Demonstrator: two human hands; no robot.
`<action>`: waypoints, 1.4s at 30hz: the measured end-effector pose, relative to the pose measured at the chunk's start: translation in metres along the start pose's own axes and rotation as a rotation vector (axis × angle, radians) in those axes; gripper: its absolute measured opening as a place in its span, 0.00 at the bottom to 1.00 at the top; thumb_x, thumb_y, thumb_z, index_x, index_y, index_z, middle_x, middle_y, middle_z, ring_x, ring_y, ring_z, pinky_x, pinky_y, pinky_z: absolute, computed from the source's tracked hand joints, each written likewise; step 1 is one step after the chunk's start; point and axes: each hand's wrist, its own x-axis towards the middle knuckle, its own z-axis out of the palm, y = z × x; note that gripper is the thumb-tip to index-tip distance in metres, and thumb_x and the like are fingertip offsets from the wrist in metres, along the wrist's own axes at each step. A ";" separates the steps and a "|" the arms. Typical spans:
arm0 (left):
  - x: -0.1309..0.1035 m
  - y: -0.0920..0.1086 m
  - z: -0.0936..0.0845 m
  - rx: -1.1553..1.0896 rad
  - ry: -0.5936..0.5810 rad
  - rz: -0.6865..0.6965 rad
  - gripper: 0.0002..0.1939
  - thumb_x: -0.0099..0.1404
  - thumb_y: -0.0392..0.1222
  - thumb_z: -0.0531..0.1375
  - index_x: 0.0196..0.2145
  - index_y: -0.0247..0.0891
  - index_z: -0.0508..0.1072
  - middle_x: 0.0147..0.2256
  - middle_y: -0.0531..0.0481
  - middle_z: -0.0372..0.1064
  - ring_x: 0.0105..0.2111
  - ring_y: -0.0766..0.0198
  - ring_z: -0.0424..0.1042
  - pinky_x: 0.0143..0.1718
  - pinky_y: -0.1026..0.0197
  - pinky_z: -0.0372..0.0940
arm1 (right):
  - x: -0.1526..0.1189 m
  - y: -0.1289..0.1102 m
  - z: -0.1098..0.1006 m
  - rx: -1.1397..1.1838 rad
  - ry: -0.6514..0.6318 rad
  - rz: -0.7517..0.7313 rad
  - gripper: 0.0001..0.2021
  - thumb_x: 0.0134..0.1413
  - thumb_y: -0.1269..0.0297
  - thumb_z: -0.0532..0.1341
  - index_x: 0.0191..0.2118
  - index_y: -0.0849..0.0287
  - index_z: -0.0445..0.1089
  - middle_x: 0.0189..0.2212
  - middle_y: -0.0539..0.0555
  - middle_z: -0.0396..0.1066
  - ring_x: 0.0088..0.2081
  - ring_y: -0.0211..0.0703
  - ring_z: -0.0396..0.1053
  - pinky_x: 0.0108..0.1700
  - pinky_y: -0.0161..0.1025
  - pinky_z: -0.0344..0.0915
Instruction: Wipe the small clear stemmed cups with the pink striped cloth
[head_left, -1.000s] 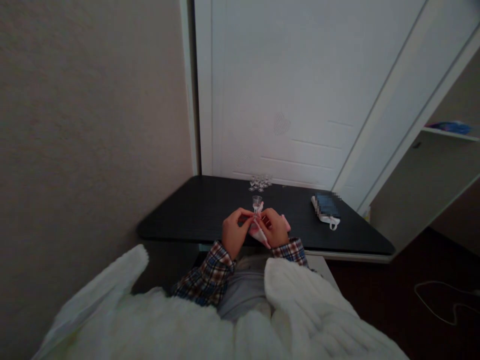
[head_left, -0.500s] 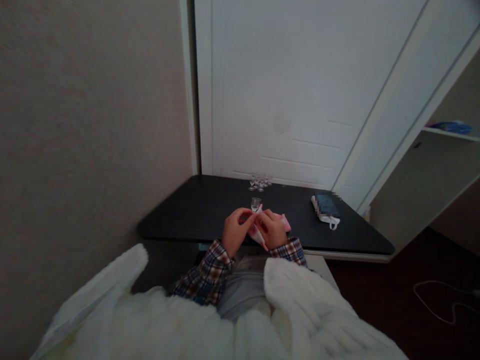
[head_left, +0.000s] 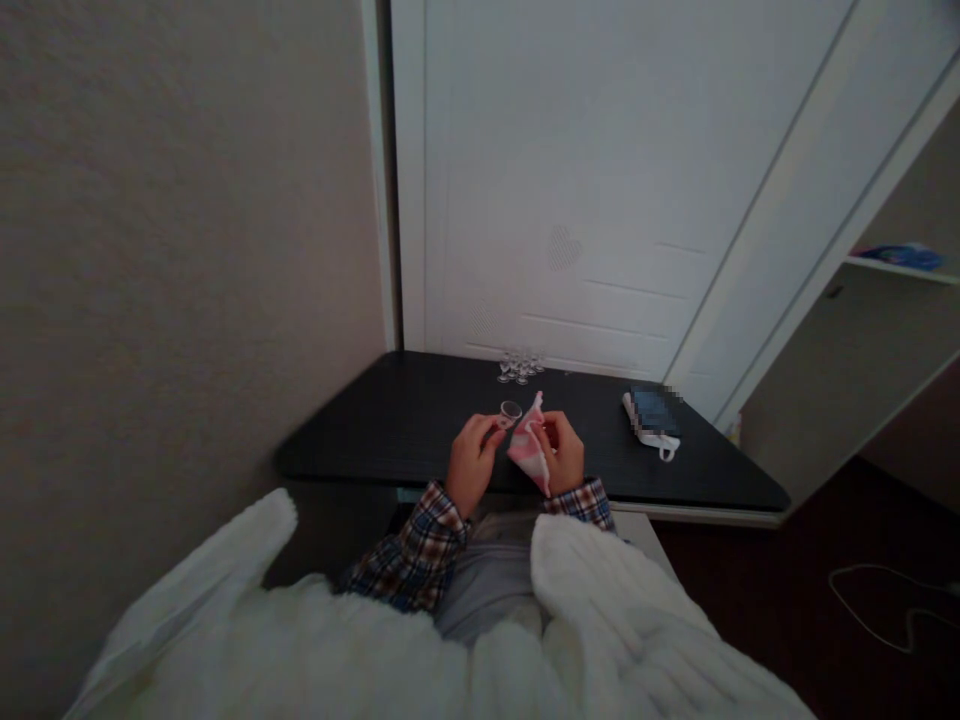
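Note:
A small clear stemmed glass [head_left: 510, 411] is tilted so that its round rim faces me. My left hand [head_left: 472, 455] pinches it low down, and the fingers cover its stem and base. Just to the right, my right hand [head_left: 562, 447] grips a pink and white cloth [head_left: 531, 450], which hangs in a fold between the two hands. Cloth and glass are close together, with a narrow gap visible between them. Both hands are above the front part of the black table [head_left: 360, 430].
Several similar small glasses [head_left: 521, 365] stand grouped at the table's back edge, by the white panelled door [head_left: 562, 180]. To the right lies a dark tablet-like object [head_left: 652, 410], blurred out, on a white item with a loop. A wall [head_left: 225, 250] rises on the left.
My right hand has drawn the cloth right, away from the glass. The glass, upright before, now tips toward me in my left hand.

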 end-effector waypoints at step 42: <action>-0.001 0.002 0.001 -0.111 0.035 -0.063 0.20 0.56 0.34 0.58 0.47 0.41 0.65 0.42 0.46 0.62 0.39 0.63 0.67 0.34 0.62 0.67 | 0.002 -0.004 -0.002 -0.055 -0.041 -0.066 0.08 0.56 0.62 0.52 0.36 0.58 0.65 0.28 0.50 0.69 0.26 0.36 0.66 0.29 0.33 0.61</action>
